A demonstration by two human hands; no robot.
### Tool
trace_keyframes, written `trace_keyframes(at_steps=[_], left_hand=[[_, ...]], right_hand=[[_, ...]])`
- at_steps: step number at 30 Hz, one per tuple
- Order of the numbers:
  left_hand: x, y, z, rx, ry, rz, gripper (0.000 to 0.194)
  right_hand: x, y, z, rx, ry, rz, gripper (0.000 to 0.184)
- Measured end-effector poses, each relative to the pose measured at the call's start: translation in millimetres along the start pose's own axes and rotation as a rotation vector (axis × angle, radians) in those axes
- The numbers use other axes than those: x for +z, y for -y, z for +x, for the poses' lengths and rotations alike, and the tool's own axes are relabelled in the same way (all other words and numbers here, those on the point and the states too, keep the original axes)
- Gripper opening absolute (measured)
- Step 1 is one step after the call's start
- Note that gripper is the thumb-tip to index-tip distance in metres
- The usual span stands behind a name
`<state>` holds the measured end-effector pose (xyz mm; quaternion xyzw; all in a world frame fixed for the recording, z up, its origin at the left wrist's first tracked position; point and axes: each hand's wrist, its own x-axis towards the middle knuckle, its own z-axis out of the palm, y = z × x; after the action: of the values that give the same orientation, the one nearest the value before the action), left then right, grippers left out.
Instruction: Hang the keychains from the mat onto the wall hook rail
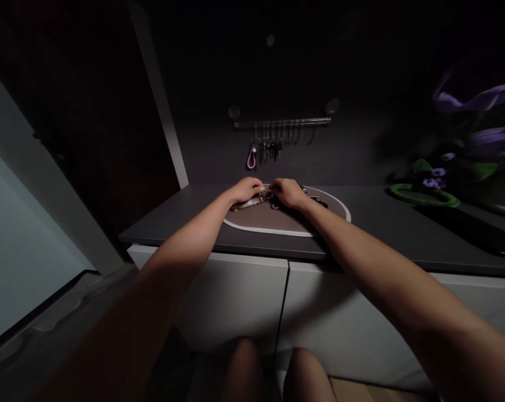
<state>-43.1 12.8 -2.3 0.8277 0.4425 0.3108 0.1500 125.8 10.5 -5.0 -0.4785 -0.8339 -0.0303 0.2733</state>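
Observation:
My left hand point(247, 190) is closed, its fingertips pinching at a keychain point(250, 203) with a pale strap and small metal parts. Opposite it, my right hand point(289, 192) has curled fingers that meet the same metal parts between the two hands. The exact grip is too small and dark to make out. Both hands rest low over an oval brown mat point(260, 220) with a white rim. Dark and metallic small items point(319, 202) lie on the mat to the right, partly hidden by my right hand and wrist.
A clear hook rail point(283, 122) is fixed on the dark wall by round mounts. From it hang a pink loop keychain point(251, 158) and several keys point(271, 148). Purple flowers point(434, 181) and a green ring point(423, 195) stand right on the dark counter point(373, 223), above white cabinet doors point(244, 296).

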Motion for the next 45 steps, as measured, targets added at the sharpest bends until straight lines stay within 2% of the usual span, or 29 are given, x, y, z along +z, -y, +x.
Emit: trace_keyframes(at_steps=[6, 13, 18, 22, 25, 33, 40, 45], left_hand=[[-2.7, -3, 1, -0.058, -0.089, -0.215, 0.02], [-6.6, -16, -3, -0.095, -0.143, -0.427, 0.019], [-8.3, -19, 0, -0.073, -0.222, -0.469, 0.019], [-9.4, -15, 2, -0.007, -0.226, -0.49, 0.024], [-10.8, -13, 2, 0.04, -0.232, -0.454, 0.028], [-15.3, -18, -1, 0.061, -0.33, -0.347, 0.027], [-15.2, -13, 4, -0.016, -0.388, -0.602, 0.02], [-17.0, -13, 5, -0.091, -0.431, -0.699, 0.013]], right_hand=[[-1, 3, 0, -0.001, -0.048, 0.038, 0.023], [-7, 11, -2, -0.002, -0.205, 0.188, 0.017], [-11, 17, -4, -0.022, -0.236, 0.277, 0.023], [-10, 17, -3, -0.038, -0.229, 0.339, 0.027], [-8, 16, -2, -0.046, -0.239, 0.383, 0.023], [-10, 15, -2, -0.042, -0.249, 0.417, 0.013], [-14, 17, -4, -0.062, -0.282, 0.355, 0.012], [-12, 15, -1, -0.025, -0.301, 0.537, 0.013]])
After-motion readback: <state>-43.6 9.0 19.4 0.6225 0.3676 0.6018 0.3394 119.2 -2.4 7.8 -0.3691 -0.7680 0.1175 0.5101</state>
